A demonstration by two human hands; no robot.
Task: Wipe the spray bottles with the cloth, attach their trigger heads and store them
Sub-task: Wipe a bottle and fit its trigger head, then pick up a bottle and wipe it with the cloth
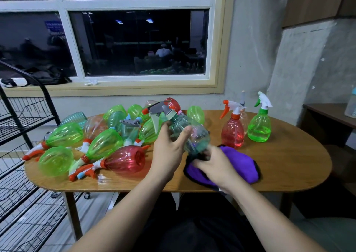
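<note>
My left hand (169, 147) grips a clear teal spray bottle (189, 134) with a grey trigger head, tilted above the wooden table (289, 167). Just below the bottle's base, my right hand (213, 165) holds a purple cloth (244, 167) that lies on the table. A pile of several green, red and teal bottles (104, 144) covers the table's left half, some with trigger heads fitted. At the right three bottles stand upright: a red one (232, 130), a green one (259, 126), and a clear one mostly hidden behind the red.
A black wire shelf rack (21, 155) stands left of the table. A window and sill run behind. A dark side table (331, 115) with a clear bottle sits at the far right.
</note>
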